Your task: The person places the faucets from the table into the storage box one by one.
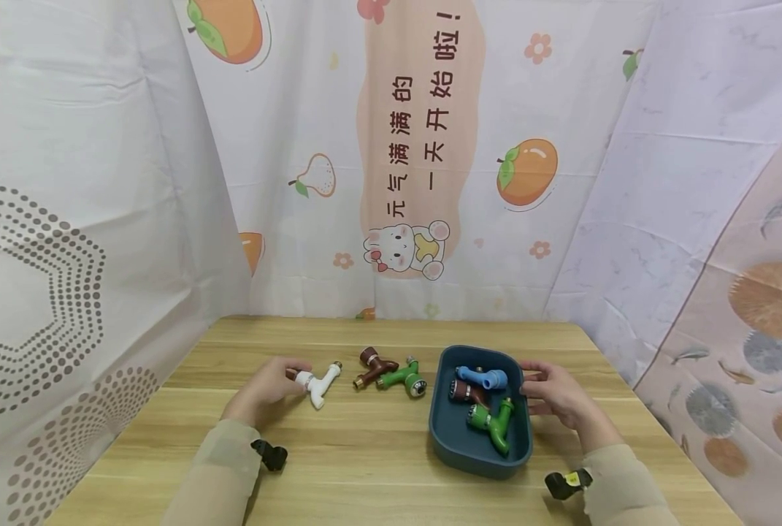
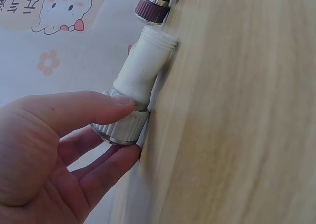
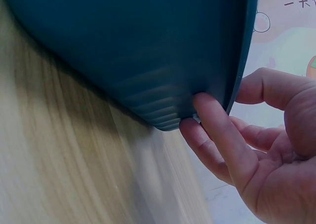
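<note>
In the head view my left hand [image 1: 272, 387] is at the left of the table, holding a white plastic tap [image 1: 321, 386] by its ribbed handle. The left wrist view shows the thumb over the tap's collar and the fingers below it; the white tap [image 2: 143, 68] is close to the wooden surface. My right hand [image 1: 558, 394] grips the right side of a dark blue bin [image 1: 435, 416]. Fingertips touch the bin's outer wall [image 3: 123, 41] in the right wrist view, and one digit reaches behind the rim. Inside the bin lie a blue tap [image 1: 483, 377], a brown tap [image 1: 467, 392] and a green tap [image 1: 492, 424].
Between the white tap and the bin, a brown tap [image 1: 376, 365] and a green tap [image 1: 405, 377] lie close together on the wooden table [image 1: 338, 467]. Printed curtains [image 1: 299, 241] hang behind the table and along both sides.
</note>
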Tool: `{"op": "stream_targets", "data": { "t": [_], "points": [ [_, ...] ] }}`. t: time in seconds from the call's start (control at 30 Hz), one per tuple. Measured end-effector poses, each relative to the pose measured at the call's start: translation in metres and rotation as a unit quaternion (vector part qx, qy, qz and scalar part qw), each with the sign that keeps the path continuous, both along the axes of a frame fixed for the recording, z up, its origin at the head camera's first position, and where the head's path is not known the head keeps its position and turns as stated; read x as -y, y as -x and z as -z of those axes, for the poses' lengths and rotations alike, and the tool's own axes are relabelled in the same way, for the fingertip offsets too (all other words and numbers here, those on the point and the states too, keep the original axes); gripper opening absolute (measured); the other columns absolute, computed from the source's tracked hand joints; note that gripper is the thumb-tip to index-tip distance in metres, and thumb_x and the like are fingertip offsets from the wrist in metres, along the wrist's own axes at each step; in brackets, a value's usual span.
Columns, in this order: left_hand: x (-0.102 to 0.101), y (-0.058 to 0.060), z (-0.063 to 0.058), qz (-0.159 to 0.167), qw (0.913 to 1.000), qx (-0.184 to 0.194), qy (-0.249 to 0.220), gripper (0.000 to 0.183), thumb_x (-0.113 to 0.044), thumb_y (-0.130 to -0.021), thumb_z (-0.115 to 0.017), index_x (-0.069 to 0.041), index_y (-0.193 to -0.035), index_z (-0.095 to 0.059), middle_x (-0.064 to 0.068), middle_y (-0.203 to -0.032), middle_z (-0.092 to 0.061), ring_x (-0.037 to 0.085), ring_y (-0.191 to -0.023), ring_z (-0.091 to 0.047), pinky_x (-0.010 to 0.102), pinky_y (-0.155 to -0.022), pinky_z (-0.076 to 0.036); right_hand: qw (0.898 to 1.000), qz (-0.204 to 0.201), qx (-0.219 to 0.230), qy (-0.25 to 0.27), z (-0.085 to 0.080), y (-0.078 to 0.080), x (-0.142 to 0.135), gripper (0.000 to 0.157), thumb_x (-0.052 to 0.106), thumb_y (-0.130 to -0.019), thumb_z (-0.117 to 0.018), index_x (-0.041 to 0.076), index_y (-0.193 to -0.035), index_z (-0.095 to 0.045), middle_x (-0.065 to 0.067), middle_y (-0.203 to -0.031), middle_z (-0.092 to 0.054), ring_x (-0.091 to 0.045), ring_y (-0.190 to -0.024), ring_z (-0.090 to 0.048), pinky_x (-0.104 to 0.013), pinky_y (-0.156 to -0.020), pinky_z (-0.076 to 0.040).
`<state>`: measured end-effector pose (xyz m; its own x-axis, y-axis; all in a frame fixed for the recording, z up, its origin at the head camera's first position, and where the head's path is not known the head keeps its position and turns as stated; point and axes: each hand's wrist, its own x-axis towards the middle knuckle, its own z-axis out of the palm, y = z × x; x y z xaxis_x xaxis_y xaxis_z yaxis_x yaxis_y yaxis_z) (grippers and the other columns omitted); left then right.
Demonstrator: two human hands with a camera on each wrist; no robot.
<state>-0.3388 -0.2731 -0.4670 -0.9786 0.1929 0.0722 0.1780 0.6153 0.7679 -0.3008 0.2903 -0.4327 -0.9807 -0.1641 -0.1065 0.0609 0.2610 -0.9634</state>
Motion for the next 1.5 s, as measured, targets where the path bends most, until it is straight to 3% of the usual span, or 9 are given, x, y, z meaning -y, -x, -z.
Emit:
{"op": "stream_targets", "data": {
  "t": [0.5,0.8,1.1,1.5],
  "points": [
    [-0.001,-0.004,-0.005,-0.011,0.9999,0.003,0.005,0.044,-0.001,-0.079,-0.078,-0.001,-0.122,-0.072,0.013,-0.117,-0.069,0.029,-0.104,-0.063,0.047,-0.089,-0.051,1.000,-0.002,-0.002,0.003,-0.001,0.001,-0.001,0.063,-0.001,-0.096,-0.058,-0.012,-0.151,-0.029,-0.036,-0.129,-0.050,-0.032,-0.100,-0.067,-0.052,-0.078,-0.059],
    [0.000,-0.004,-0.006,-0.034,0.9992,0.011,0.015,0.045,-0.002,-0.079,-0.078,-0.004,-0.123,-0.073,0.012,-0.120,-0.068,0.031,-0.109,-0.062,0.049,-0.094,-0.050,1.000,-0.001,-0.003,0.001,-0.001,0.001,-0.001,0.063,-0.001,-0.096,-0.058,-0.012,-0.151,-0.029,-0.035,-0.128,-0.051,-0.031,-0.099,-0.067,-0.051,-0.076,-0.060],
    [0.003,-0.003,-0.007,-0.034,0.9994,0.001,0.010,0.043,-0.005,-0.082,-0.078,-0.004,-0.124,-0.072,0.010,-0.115,-0.070,0.029,-0.107,-0.062,0.052,-0.096,-0.047,1.000,0.006,-0.002,-0.001,-0.001,-0.001,0.001,0.063,-0.002,-0.094,-0.059,-0.010,-0.151,-0.032,-0.033,-0.127,-0.053,-0.030,-0.098,-0.068,-0.050,-0.076,-0.060],
    [0.005,-0.004,-0.016,-0.035,0.9990,-0.026,0.003,0.038,-0.008,-0.084,-0.078,-0.004,-0.122,-0.073,0.010,-0.113,-0.070,0.028,-0.102,-0.064,0.048,-0.088,-0.052,1.000,0.005,-0.002,-0.006,0.000,-0.001,0.001,0.064,-0.002,-0.094,-0.058,-0.011,-0.151,-0.031,-0.035,-0.129,-0.051,-0.033,-0.100,-0.067,-0.051,-0.076,-0.060]
  ]
}}
